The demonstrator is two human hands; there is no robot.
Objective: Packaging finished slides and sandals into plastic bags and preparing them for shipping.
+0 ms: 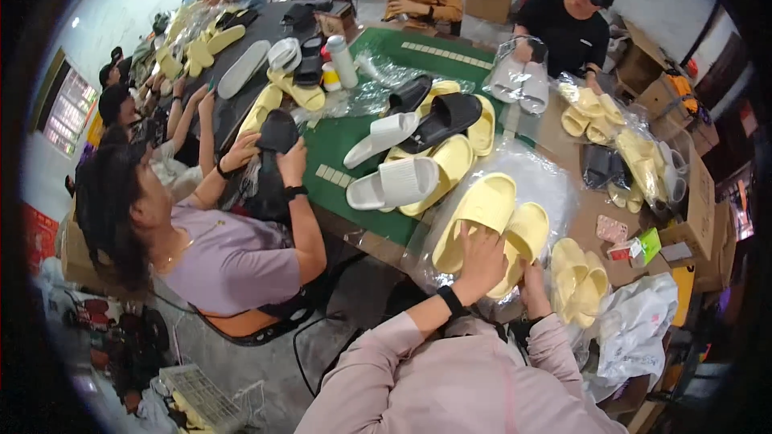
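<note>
A pair of pale yellow slides lies side by side on clear plastic bags (pixel 550 181) at the table's near edge. My left hand (pixel 481 261) is on the lower part of the left slide (pixel 482 202), its fingers bent over the sandal. The right slide (pixel 527 227) is pinched at its lower edge by my right hand (pixel 533 288), whose fingertips are partly hidden. Just right of that hand sits another yellow pair (pixel 577 281). White slides (pixel 394 183), black slides (pixel 447 120) and more yellow ones are heaped beyond my hands on the green mat (pixel 342 149).
At my left a co-worker (pixel 233 249) handles a black slide (pixel 279 130); another person (pixel 575 24) sits across at right. Bagged yellow slides (pixel 591 108), a cardboard box (pixel 696 209), a pink patterned phone-like item (pixel 612 230) and a white plastic bag (pixel 639 321) line the right side.
</note>
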